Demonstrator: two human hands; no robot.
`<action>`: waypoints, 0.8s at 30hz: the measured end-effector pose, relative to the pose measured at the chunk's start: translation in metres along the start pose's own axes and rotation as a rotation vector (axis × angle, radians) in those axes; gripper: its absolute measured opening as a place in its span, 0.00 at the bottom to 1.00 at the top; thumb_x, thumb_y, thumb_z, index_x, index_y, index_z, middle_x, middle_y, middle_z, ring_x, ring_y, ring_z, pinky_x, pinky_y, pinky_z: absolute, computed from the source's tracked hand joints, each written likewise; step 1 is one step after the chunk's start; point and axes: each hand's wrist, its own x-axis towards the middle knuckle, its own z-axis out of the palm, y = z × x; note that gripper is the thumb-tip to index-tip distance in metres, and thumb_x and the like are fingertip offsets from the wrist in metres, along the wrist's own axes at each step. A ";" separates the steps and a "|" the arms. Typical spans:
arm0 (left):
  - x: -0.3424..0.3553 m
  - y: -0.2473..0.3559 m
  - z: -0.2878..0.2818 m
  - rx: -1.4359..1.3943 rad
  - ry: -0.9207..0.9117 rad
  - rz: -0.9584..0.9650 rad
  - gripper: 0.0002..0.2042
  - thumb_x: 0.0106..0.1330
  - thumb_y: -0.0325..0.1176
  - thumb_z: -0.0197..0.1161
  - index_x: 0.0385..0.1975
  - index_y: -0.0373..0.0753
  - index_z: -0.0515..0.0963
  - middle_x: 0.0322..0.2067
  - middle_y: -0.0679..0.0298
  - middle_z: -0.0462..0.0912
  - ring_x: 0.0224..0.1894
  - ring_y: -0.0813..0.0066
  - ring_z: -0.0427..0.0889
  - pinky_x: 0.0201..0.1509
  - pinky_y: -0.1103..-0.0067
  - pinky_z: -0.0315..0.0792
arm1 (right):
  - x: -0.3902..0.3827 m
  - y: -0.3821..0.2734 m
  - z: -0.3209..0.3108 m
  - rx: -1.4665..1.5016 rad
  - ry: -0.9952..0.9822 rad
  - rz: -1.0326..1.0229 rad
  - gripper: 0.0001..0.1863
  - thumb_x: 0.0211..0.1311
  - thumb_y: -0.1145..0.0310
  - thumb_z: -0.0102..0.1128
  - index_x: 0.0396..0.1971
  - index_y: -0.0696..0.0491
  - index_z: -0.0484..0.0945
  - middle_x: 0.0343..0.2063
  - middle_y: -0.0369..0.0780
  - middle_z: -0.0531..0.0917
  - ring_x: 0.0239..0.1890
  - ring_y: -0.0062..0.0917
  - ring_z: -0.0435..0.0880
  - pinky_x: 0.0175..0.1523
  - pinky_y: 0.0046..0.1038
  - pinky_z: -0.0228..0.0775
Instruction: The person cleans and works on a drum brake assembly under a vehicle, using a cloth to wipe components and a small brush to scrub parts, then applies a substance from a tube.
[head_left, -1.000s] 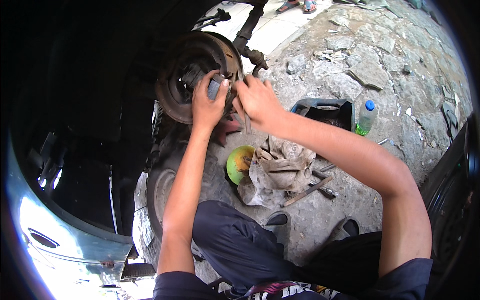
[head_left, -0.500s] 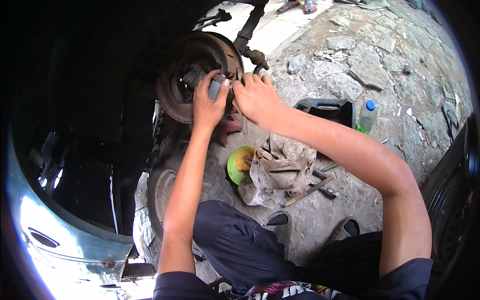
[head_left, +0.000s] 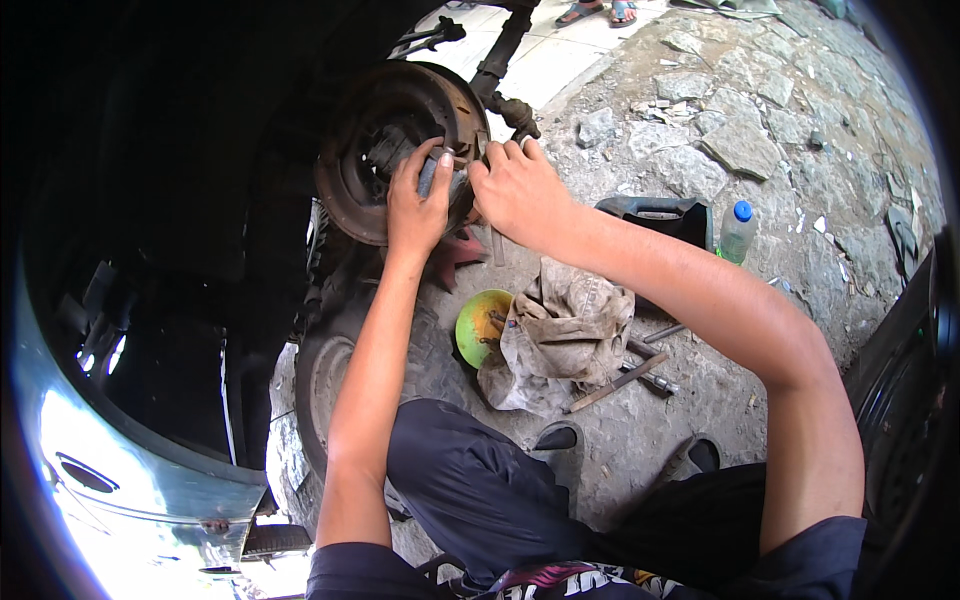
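A rusty brake disc (head_left: 345,210) is mounted in the dark wheel well, upper left of centre. In front of its right edge, my left hand (head_left: 418,208) is closed round a grey brake pad (head_left: 427,177), thumb on the near side and fingers behind. My right hand (head_left: 522,192) is closed just to the right, fingers curled at the disc's edge. A narrow flat metal bar (head_left: 497,247) sticks out below that hand, in its grip; most of the bar is covered by the fingers. How the bar meets the pad is hidden.
Below my hands lie a green bowl (head_left: 478,345), a dirty cloth (head_left: 575,335) and several tools, including a flat bar (head_left: 615,383). A dark open container (head_left: 660,215) and a blue-capped bottle (head_left: 738,232) stand to the right. A tyre (head_left: 325,385) lies lower left; a person's sandalled feet (head_left: 600,14) show at the top.
My right hand has shifted slightly right, and the bar's lower end with it. The brake pad in my left hand has turned a little and shows a narrower face.
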 end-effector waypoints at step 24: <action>0.001 -0.001 -0.004 -0.043 -0.008 -0.038 0.17 0.72 0.39 0.62 0.55 0.37 0.81 0.49 0.50 0.83 0.54 0.54 0.81 0.60 0.69 0.71 | -0.019 -0.028 -0.002 -0.121 -0.096 -0.058 0.09 0.60 0.66 0.54 0.30 0.56 0.80 0.34 0.45 0.81 0.40 0.35 0.80 0.47 0.37 0.66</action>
